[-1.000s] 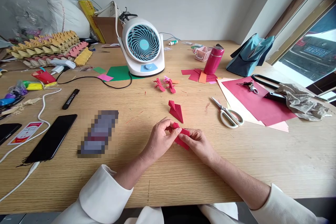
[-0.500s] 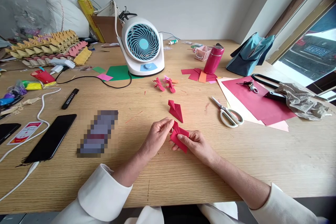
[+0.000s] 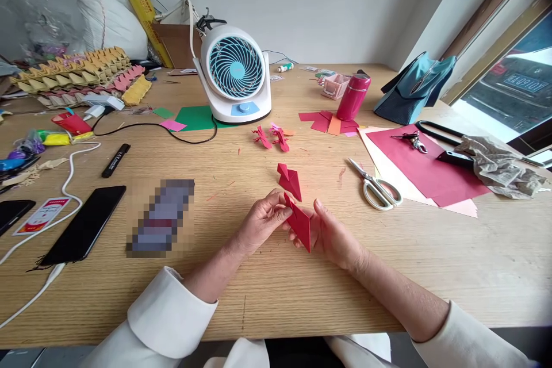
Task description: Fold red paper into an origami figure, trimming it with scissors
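At twelve o'clock my left hand (image 3: 261,222) is pinching a folded, diamond-shaped red paper (image 3: 301,225); my right hand (image 3: 335,237) is lying open beside it. A slackening pinch could be loosening its creases.

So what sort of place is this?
Probably an indoor papercraft workspace: the left hand holds folded red paper, with scissors and large red paper sheets lying on the wooden table.

No text can be read for certain | blurred characters are seen on blue plate (image 3: 526,83) | tiny print is seen on red-and-white card (image 3: 42,215), black marker (image 3: 115,161), yellow box (image 3: 149,29)
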Action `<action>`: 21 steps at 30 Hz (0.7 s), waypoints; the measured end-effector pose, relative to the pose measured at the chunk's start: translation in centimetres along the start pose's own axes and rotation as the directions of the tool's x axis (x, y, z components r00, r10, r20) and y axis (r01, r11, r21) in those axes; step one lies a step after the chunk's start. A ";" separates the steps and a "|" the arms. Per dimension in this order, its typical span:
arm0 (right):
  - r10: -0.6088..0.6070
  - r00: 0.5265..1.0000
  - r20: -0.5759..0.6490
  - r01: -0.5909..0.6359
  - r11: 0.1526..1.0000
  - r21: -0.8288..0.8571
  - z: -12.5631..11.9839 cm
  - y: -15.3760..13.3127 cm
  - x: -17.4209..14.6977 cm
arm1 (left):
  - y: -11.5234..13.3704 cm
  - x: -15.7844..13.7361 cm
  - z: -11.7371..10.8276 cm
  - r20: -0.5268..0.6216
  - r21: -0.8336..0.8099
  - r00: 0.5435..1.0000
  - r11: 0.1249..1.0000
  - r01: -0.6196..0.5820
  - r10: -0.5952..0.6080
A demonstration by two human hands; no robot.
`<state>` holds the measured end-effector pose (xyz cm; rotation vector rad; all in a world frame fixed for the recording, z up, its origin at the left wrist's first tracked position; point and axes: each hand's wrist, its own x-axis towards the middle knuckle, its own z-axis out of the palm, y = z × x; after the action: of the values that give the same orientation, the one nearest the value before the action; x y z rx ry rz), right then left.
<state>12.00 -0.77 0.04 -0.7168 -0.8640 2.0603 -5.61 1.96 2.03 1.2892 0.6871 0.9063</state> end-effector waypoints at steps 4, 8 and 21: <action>0.018 1.000 0.003 -0.018 1.000 -0.002 0.1 -0.4 -0.2 | 0.5 0.0 0.2 0.000 0.063 0.999 0.997 -0.050 0.050; -0.015 0.994 -0.106 0.020 0.999 0.043 0.4 -0.4 -0.3 | 0.4 0.1 0.4 -0.007 0.063 0.999 0.997 -0.050 0.050; -0.228 0.936 -0.268 0.173 0.961 -0.214 0.5 0.3 0.6 | -0.5 0.0 0.6 -0.205 0.274 0.974 0.961 -0.035 0.093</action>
<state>11.21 -0.59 0.02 -0.9641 -0.9265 1.6554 -4.99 1.63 1.60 1.4722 0.9703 1.0433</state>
